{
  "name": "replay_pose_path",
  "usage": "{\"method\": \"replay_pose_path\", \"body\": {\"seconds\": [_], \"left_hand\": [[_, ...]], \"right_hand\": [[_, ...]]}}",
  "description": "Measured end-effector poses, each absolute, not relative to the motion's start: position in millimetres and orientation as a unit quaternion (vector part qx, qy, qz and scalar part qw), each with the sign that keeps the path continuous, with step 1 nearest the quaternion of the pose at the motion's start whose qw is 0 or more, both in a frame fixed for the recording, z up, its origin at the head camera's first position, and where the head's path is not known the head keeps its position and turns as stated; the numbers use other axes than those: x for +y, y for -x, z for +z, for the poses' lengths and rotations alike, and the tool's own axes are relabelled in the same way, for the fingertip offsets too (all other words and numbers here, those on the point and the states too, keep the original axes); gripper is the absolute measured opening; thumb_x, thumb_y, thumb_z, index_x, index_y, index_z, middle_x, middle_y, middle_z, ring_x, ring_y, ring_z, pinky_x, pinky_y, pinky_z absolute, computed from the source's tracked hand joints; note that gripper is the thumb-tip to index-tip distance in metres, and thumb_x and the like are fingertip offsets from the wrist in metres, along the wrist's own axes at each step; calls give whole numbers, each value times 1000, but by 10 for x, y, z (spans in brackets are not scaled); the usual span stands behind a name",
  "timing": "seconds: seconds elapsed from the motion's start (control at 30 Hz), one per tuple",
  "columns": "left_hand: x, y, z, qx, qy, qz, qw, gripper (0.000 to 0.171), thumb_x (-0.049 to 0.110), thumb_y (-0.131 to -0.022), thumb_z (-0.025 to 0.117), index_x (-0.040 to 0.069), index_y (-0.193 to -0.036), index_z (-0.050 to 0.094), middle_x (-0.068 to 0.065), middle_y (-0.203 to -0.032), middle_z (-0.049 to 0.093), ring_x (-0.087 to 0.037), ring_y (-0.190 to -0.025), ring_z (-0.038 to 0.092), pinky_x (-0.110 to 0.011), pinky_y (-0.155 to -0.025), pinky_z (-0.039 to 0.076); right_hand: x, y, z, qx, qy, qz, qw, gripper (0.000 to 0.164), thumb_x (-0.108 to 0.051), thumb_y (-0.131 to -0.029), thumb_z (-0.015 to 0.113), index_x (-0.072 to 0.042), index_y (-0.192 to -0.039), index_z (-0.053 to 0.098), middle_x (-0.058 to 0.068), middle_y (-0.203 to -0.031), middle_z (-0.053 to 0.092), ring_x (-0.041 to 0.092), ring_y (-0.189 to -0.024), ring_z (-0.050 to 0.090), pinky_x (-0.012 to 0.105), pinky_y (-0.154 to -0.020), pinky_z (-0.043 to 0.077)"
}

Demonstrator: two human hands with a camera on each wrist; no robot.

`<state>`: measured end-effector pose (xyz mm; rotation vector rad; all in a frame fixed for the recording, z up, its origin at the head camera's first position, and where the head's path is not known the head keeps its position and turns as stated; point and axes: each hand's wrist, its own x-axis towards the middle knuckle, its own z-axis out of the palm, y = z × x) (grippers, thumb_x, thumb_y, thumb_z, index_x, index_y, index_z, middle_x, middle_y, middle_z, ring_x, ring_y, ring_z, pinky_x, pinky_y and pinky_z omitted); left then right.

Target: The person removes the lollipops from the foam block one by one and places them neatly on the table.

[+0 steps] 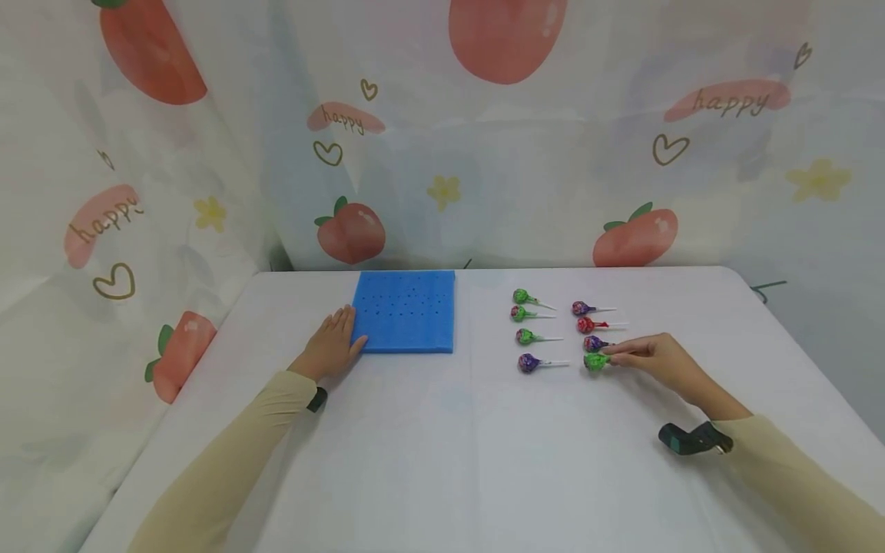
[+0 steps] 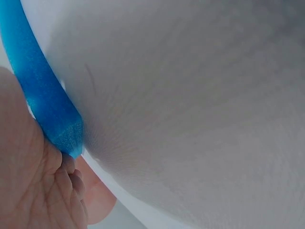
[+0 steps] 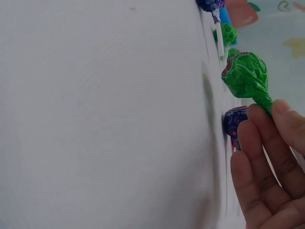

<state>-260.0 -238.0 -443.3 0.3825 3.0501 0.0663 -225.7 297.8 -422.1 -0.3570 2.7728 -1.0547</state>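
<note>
Between thumb and fingers my right hand (image 1: 653, 359) pinches a green-wrapped lollipop (image 1: 594, 362) by its stick, just below the candy head. In the right wrist view the lollipop (image 3: 247, 75) appears raised off the white surface. A purple lollipop (image 1: 593, 343) lies right behind it. My left hand (image 1: 330, 346) rests at the left edge of a blue foam block (image 1: 408, 338), its fingers fairly straight and its thumb at the near corner. Rows of small holes dot the block's top. In the left wrist view, the block's side (image 2: 47, 105) shows against the palm (image 2: 28, 167).
A left column holds several lollipops, including a green one (image 1: 525, 336) and a purple one (image 1: 528, 362). Farther back on the right lie a red lollipop (image 1: 586, 325) and another purple one (image 1: 581, 308). A patterned curtain (image 1: 518, 177) hangs behind the white table (image 1: 415, 461).
</note>
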Motion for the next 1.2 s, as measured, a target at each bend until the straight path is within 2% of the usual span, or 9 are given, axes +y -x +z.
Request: {"method": "replay_pose_path", "body": {"seconds": [0.13, 0.23, 0.4, 0.57, 0.9, 1.07, 1.2], "left_hand": [[-2384, 2605, -4437, 991, -126, 22, 32, 68, 35, -101, 36, -12, -145, 15, -28, -153, 17, -39, -144, 16, -49, -118, 14], [-2379, 2603, -4428, 991, -125, 22, 31, 68, 34, -101, 36, -12, -145, 15, -28, -153, 18, -39, -144, 16, -50, -118, 14], [-2378, 2608, -4423, 992, -124, 21, 34, 68, 35, -101, 35, -12, -145, 14, -27, -153, 17, -39, -144, 16, -49, -119, 14], [-2381, 2608, -4432, 991, -123, 25, 37, 68, 35, -101, 36, -12, -145, 14, -27, -154, 17, -39, -144, 16, -49, -119, 14], [-2372, 2567, -4395, 991, -127, 30, 34, 68, 35, -101, 36, -13, -145, 15, -28, -153, 18, -40, -143, 17, -50, -118, 15], [-2368, 2553, -4384, 991, -128, 26, 34, 68, 35, -101, 36, -13, -145, 15, -28, -153, 18, -40, -143, 18, -50, -118, 16], [-2368, 2553, -4385, 991, -129, 21, 32, 68, 35, -101, 36, -13, -145, 16, -28, -153, 19, -40, -143, 18, -50, -118, 16]], "right_hand": [[2985, 2264, -4272, 926, 119, -348, 81, 36, -36, -87, 65, -10, -111, 71, 11, -110, 71, -29, -88, 41, 6, -76, 43], [2994, 2265, -4291, 925, 123, -350, 85, 34, -32, -87, 65, -9, -111, 71, 14, -112, 69, -27, -87, 42, 9, -72, 44], [3013, 2266, -4293, 921, 121, -358, 97, 34, -27, -88, 65, -3, -111, 69, 17, -109, 69, -12, -78, 51, 15, -62, 45], [3057, 2265, -4301, 922, 113, -353, 110, 36, -29, -89, 64, -2, -112, 68, 16, -105, 70, 1, -71, 53, 18, -59, 45], [3205, 2246, -4305, 938, 98, -319, 97, 37, -35, -89, 63, -6, -110, 70, 16, -109, 69, -8, -80, 54, 14, -68, 47], [3228, 2240, -4332, 943, 86, -308, 89, 33, -33, -86, 67, -6, -106, 72, 17, -108, 69, 3, -88, 57, 13, -67, 47], [3200, 2239, -4351, 945, 89, -305, 74, 29, -28, -86, 67, -5, -104, 72, 18, -106, 69, 6, -82, 56, 16, -61, 45]]}}
